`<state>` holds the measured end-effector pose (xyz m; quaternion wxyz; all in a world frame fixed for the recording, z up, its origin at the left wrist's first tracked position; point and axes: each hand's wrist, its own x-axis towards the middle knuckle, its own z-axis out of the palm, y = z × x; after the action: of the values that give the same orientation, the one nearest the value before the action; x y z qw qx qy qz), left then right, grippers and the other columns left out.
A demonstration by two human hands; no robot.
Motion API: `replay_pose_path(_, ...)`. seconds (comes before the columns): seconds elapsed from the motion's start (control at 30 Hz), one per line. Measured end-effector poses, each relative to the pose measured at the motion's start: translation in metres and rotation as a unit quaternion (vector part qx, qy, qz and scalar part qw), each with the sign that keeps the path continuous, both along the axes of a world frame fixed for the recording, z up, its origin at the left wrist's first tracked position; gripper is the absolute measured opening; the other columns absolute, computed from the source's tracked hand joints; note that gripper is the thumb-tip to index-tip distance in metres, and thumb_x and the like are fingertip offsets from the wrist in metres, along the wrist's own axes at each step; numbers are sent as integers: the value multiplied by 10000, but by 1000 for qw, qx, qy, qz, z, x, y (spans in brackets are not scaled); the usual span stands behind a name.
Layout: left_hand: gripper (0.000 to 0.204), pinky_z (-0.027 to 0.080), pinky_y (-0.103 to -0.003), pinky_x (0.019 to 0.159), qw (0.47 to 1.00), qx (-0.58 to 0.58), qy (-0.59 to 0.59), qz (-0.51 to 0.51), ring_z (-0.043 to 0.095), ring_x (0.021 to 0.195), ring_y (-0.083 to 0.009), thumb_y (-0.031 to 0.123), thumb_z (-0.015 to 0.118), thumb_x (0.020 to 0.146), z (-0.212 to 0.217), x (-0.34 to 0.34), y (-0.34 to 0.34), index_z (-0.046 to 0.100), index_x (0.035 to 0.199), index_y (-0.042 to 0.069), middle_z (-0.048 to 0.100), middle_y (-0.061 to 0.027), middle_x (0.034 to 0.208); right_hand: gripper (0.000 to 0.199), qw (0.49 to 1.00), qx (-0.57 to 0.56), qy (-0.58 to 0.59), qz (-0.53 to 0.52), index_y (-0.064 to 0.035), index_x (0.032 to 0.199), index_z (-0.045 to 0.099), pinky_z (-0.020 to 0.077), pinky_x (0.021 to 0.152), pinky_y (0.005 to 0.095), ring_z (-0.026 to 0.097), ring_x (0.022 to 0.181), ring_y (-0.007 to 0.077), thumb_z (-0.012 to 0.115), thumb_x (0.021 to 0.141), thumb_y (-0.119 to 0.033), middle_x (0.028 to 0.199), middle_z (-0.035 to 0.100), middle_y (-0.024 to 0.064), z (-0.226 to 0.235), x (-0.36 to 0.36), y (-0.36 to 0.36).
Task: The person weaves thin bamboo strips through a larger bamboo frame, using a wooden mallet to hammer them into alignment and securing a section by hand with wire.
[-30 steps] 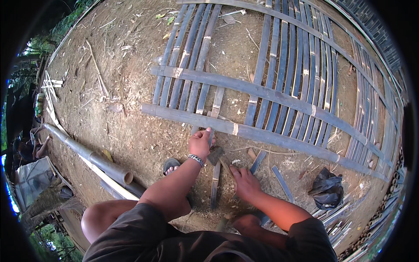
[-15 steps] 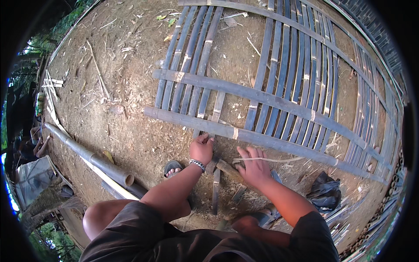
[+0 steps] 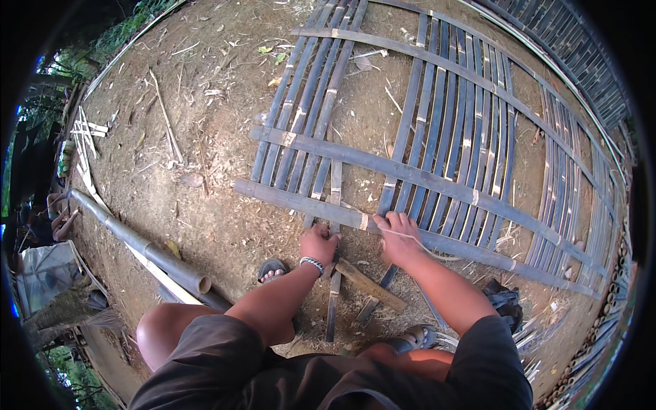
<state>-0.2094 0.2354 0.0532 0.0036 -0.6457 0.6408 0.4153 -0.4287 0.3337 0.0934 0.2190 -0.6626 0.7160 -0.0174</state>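
Note:
Close in front of me lies a lattice of dark bamboo slats, its near rail (image 3: pixel 301 203) running across. My left hand (image 3: pixel 318 244), a chain bracelet on its wrist, is curled low beside the slat ends below this rail. What its fingers close on is hidden. My right hand (image 3: pixel 402 239) bends over the rail farther right, with a thin pale bamboo strip (image 3: pixel 444 257) held in it and trailing over its back. Between my forearms lies a hammer, its wooden handle (image 3: pixel 372 284) slanting toward me. One narrow slat (image 3: pixel 333 307) sticks out from the rail toward my body.
A thick bamboo pole (image 3: pixel 157 247) lies at left beside a pale split length. Another person (image 3: pixel 58 222) is at the far left edge. A black plastic bag (image 3: pixel 504 305) and cut strips lie at right. Shavings litter the soil (image 3: pixel 219 225).
My right hand has moved up from above the hammer handle onto the near rail, carrying the thin strip. My left hand has stayed beside the slat ends. The view has shifted slightly.

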Motion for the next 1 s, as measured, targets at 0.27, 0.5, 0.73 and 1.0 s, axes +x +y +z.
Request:
replay_pose_path(0.27, 402, 534, -479, 921, 996, -62, -62, -34, 656, 1067, -390, 223, 668, 833, 2, -1, 1, 637, 1200, 62, 666, -214, 1172, 599, 998, 58, -12, 1, -117, 1407, 525, 422, 1006, 446, 484, 1235, 302, 592, 823, 1, 1240, 524, 132, 5, -11, -18)
replay_pose_path(0.5, 428, 533, -486, 937, 990, -78, -97, -64, 656, 1076, -382, 257, 650, 854, 8, 7, -1, 637, 1251, 96, 640, -203, 1222, 529, 999, 46, 18, -5, -124, 1327, 564, 460, 966, 464, 510, 1217, 301, 642, 810, -41, 1222, 542, 116, 8, 1, -21)
replay_pose_path(0.73, 424, 536, -477, 923, 986, -82, -104, -97, 665, 1042, -380, 294, 683, 838, 5, 9, -4, 668, 1209, 89, 672, -199, 1162, 529, 998, 58, 30, -2, -163, 1336, 568, 456, 978, 473, 503, 1243, 301, 719, 830, -181, 1249, 545, 110, 13, 3, -24)
replay_pose_path(1.0, 433, 528, -485, 931, 987, -101, -89, -86, 654, 1062, -386, 337, 687, 855, 10, 16, 2, 662, 1184, 56, 661, -211, 1160, 595, 992, 109, 67, -12, -157, 1285, 612, 457, 1005, 468, 536, 1237, 310, 806, 774, -392, 1247, 598, 112, 18, 13, -43)
